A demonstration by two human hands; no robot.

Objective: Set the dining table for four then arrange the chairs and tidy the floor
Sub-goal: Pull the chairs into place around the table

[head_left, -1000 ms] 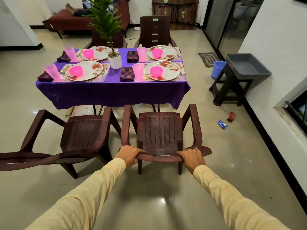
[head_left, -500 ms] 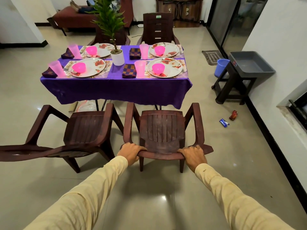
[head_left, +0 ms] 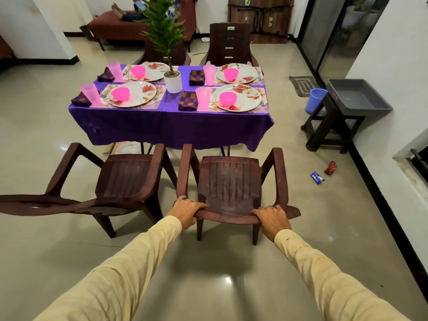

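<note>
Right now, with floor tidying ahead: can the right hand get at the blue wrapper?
Probably not: the right hand grips the chair, and the blue wrapper lies on the floor farther right, though nothing blocks the way.

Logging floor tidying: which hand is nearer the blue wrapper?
Right. The right hand grips the chair at the end toward the blue wrapper; the left hand grips the far end.

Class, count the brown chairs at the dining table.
4. The near-right chair, gripped by the left hand and right hand; the near-left chair beside it; the far-right chair; the far-left chair, mostly hidden behind the plant. More could be hidden.
</note>
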